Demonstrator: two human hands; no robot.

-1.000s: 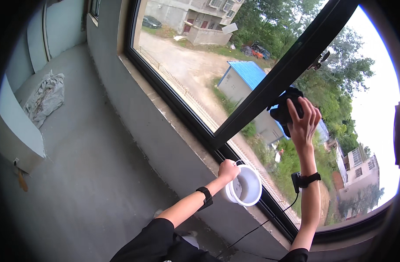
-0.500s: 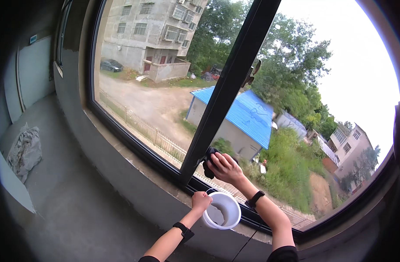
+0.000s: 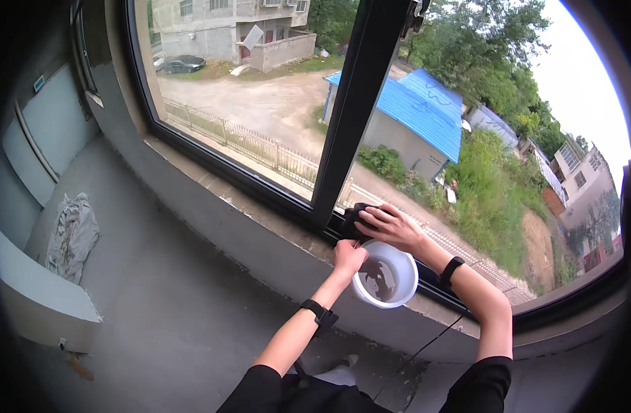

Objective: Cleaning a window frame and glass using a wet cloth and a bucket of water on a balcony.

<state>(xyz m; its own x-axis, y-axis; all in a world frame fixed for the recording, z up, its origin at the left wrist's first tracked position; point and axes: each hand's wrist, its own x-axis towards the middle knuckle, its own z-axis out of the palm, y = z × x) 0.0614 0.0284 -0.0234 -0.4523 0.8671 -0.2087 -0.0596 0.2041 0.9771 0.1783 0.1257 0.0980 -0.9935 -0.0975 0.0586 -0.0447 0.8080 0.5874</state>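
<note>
Dark cloth [image 3: 353, 217] lies bunched under the right hand [image 3: 392, 226], pressed against the window frame [image 3: 350, 124]. White bucket [image 3: 386, 274] sits just below, its rim gripped by the left hand [image 3: 348, 256].

I am looking into an unfinished upper-floor room of a residential building. The floor [image 3: 157, 310] and the sill wall [image 3: 247, 234] are bare grey cement, unpainted. A large dark-framed window [image 3: 357, 103] looks down on a dirt road [image 3: 260, 103], a blue-roofed shed [image 3: 425, 110] and neighbouring houses. A crumpled grey cloth [image 3: 71, 237] lies on the floor.
</note>
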